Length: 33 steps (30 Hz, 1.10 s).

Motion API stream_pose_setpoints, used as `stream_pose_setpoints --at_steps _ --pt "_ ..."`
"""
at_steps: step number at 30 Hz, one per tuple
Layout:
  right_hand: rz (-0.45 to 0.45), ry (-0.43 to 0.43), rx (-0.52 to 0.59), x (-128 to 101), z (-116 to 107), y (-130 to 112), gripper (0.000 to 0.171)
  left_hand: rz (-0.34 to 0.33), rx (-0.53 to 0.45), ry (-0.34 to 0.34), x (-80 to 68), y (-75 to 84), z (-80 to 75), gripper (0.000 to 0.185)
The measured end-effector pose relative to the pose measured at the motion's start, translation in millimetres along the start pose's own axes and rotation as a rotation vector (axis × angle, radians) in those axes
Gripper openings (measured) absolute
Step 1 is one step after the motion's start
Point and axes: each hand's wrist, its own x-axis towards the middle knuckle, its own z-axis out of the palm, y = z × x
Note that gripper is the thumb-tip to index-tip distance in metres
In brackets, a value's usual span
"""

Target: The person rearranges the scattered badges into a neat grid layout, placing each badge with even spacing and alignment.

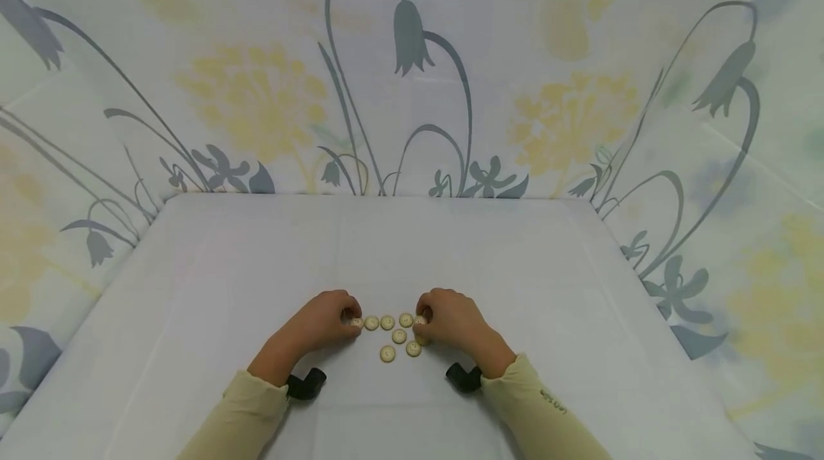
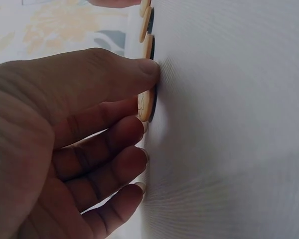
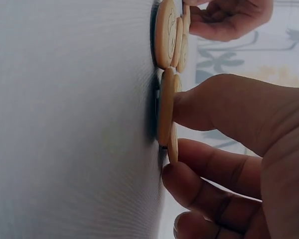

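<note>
My left hand (image 1: 322, 320) pinches a small round wooden disc (image 1: 357, 323) at the left end of a row, thumb on the near side and forefinger on the far side. In the left wrist view, the thumb covers part of this disc (image 2: 146, 105), which lies flat on the white cloth. My right hand (image 1: 458, 322) has thumb and forefinger about another wooden disc (image 1: 420, 320) at the row's right end. Between the hands lie several matching discs with thin engraved lines, such as the middle disc (image 1: 387, 322). Close by the right thumb, a further disc (image 1: 421, 340) is partly hidden.
Below the row sit loose wooden discs, one at the centre (image 1: 399, 336) and one nearer me (image 1: 388, 353). A white cloth (image 1: 380, 252) covers the table. Flower-printed curtains (image 1: 257, 116) surround its back and sides. Black wrist mounts (image 1: 306, 384) hang beside both cuffs.
</note>
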Motion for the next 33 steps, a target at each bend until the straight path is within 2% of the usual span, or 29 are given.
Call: stream_pose_setpoints --at_steps 7,15,25,33 --pt "-0.015 0.018 -0.022 -0.1 0.2 -0.6 0.017 0.016 0.000 0.004 -0.9 1.6 0.1 0.012" --pt "-0.011 0.040 -0.020 -0.1 -4.3 2.4 0.020 -0.015 -0.055 0.011 0.0 -2.3 2.1 0.014" --pt "-0.014 0.142 -0.024 1.7 -13.6 12.0 0.019 -0.049 -0.119 0.008 -1.1 -14.3 7.6 0.017" --pt "0.040 0.210 -0.009 0.7 -24.9 26.6 0.022 -0.017 -0.122 0.015 1.3 -11.7 5.0 0.017"
